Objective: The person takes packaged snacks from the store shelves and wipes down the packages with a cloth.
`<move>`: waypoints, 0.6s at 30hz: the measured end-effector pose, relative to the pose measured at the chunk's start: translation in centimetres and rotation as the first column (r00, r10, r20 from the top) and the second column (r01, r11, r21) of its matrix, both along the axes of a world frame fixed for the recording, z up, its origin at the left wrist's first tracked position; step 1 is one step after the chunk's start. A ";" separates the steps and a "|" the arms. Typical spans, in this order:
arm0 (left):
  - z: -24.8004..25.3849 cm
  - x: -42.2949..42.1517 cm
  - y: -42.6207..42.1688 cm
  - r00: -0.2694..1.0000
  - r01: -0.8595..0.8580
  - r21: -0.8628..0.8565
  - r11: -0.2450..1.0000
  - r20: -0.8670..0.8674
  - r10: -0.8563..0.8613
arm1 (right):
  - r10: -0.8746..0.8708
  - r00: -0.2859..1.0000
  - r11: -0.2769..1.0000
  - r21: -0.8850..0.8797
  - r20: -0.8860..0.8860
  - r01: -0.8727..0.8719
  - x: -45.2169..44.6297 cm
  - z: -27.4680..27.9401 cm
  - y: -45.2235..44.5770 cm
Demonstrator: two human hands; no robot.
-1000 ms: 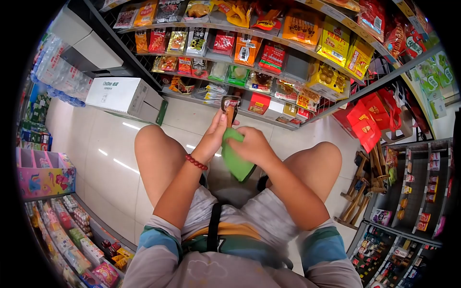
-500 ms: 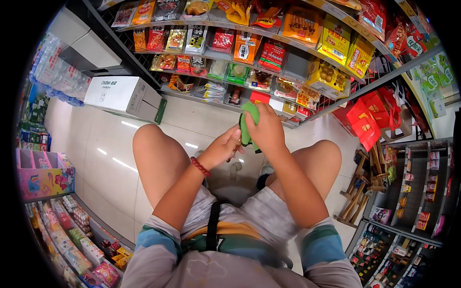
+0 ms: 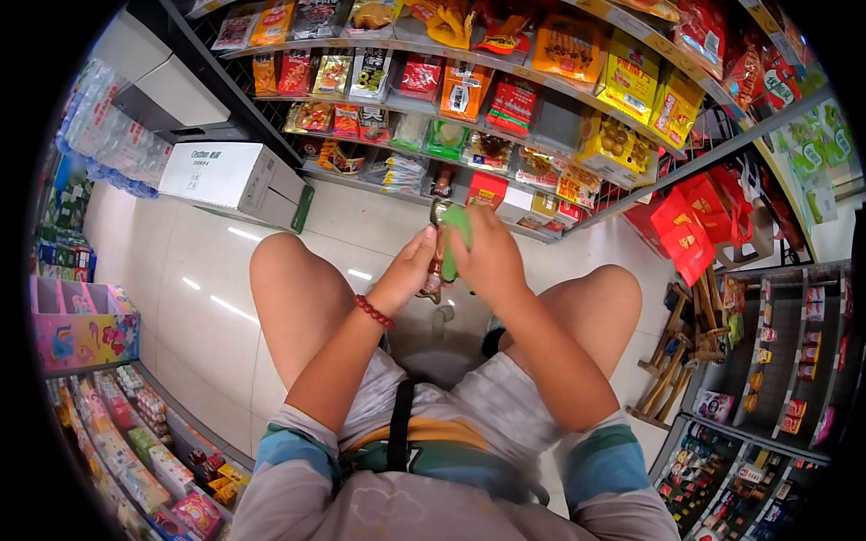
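My left hand (image 3: 406, 273), with a red bead bracelet at the wrist, is closed on a narrow snack packet (image 3: 437, 275) held upright between my knees. The packet's dark, shiny upper end sticks out above the fingers. My right hand (image 3: 490, 257) grips a green cloth (image 3: 457, 236) and presses it against the packet's right side. Part of the cloth is hidden by the right fingers. Beyond both hands, a similar small brown packet (image 3: 442, 178) stands in the bottom shelf row.
Shelves of snack packets (image 3: 514, 106) rise in front. A white carton (image 3: 221, 180) and bottled water (image 3: 113, 131) stand at the left. Red bags (image 3: 690, 225) and folded wooden stools (image 3: 672, 361) are at the right. Lower shelves (image 3: 135, 442) flank me.
The green cloth, first hanging low below the packet, went up over it and now lies along its right side. The packet, mostly hidden half a second ago, shows again in my left hand.
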State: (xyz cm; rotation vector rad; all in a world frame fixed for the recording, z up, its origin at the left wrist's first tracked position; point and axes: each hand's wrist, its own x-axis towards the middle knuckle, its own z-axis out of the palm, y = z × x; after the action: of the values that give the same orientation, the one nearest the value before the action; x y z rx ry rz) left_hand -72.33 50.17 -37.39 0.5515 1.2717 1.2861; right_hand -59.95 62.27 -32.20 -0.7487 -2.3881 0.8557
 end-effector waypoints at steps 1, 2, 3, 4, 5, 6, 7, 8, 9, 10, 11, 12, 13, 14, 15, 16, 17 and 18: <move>-0.2 0.1 0.1 0.994 -0.110 -0.026 0.994 0.022 0.111 | 0.070 0.996 0.997 0.025 0.051 -0.072 0.1 -0.2 -0.5; -0.4 0.0 0.1 0.975 -0.217 -0.053 0.975 0.040 0.219 | 0.130 0.990 0.987 0.088 0.053 -0.134 0.1 -0.9 -1.1; 0.3 0.0 0.2 0.976 -0.213 -0.052 0.976 0.038 0.215 | 0.126 0.991 0.988 0.088 0.051 -0.130 0.0 -0.9 -1.9; 1.4 -0.2 0.1 0.972 -0.227 -0.085 0.970 0.044 0.232 | 0.119 0.988 0.991 0.048 0.095 -0.124 0.0 -0.9 -2.7; 2.0 -0.4 0.0 0.967 -0.242 -0.118 0.963 0.049 0.249 | 0.115 0.984 0.993 0.007 0.139 -0.118 -0.1 -0.8 -3.0; 1.7 -0.7 -0.2 0.974 -0.215 -0.151 0.965 0.036 0.223 | 0.092 0.989 0.996 0.010 0.113 -0.094 -0.2 -0.5 -2.9; 1.3 -0.6 -0.2 0.974 -0.217 -0.151 0.965 0.035 0.224 | 0.093 0.989 0.995 0.010 0.112 -0.095 -0.4 -0.5 -2.4; 0.9 -0.3 -0.1 0.974 -0.212 -0.113 0.971 0.060 0.220 | 0.039 0.995 0.999 0.019 0.088 -0.041 -0.5 -0.6 -1.6; 0.9 -0.1 -0.1 0.973 -0.208 -0.075 0.975 0.086 0.214 | -0.014 0.998 1.000 0.026 0.066 0.013 -0.5 -0.6 -1.0; 0.9 0.0 -0.2 0.972 -0.211 -0.076 0.975 0.088 0.217 | -0.011 0.998 1.000 0.026 0.068 0.010 -0.4 -0.6 -0.8; 1.0 0.1 -0.2 0.973 -0.199 -0.072 0.977 0.102 0.206 | -0.026 0.998 0.999 0.039 0.058 0.024 -0.3 -0.6 -0.6; 1.1 0.2 -0.1 0.974 -0.186 -0.067 0.980 0.116 0.193 | -0.043 0.998 0.998 0.052 0.047 0.040 -0.2 -0.4 -0.5; 0.9 0.1 -0.2 0.975 -0.184 -0.066 0.981 0.117 0.191 | -0.045 0.998 0.998 0.053 0.048 0.042 0.0 -0.1 -0.6; 0.5 -0.4 -0.3 0.975 -0.214 -0.072 0.974 0.053 0.218 | 0.087 0.983 0.996 -0.005 0.164 -0.087 0.3 0.3 -0.9; 1.2 -0.6 -0.1 0.970 -0.244 -0.075 0.967 -0.013 0.244 | 0.221 0.938 0.975 -0.078 0.269 -0.208 0.6 0.6 -1.4; 1.9 -0.8 0.1 0.970 -0.242 -0.075 0.967 -0.015 0.242 | 0.231 0.940 0.973 -0.084 0.252 -0.216 0.8 0.4 -1.9; 2.6 -1.1 0.3 0.953 -0.298 -0.022 0.954 0.054 0.299 | 0.229 0.941 0.973 -0.084 0.250 -0.215 0.7 0.6 -1.8; 3.3 -1.3 0.5 0.928 -0.356 0.027 0.934 0.126 0.350 | 0.255 0.897 0.958 -0.220 0.360 -0.184 0.5 1.1 -1.7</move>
State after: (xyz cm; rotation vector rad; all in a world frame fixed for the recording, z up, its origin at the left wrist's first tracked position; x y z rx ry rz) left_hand -73.64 50.71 -34.09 0.2789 1.2786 1.6287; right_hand -59.50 60.58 -31.08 -0.7855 -2.8149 1.1177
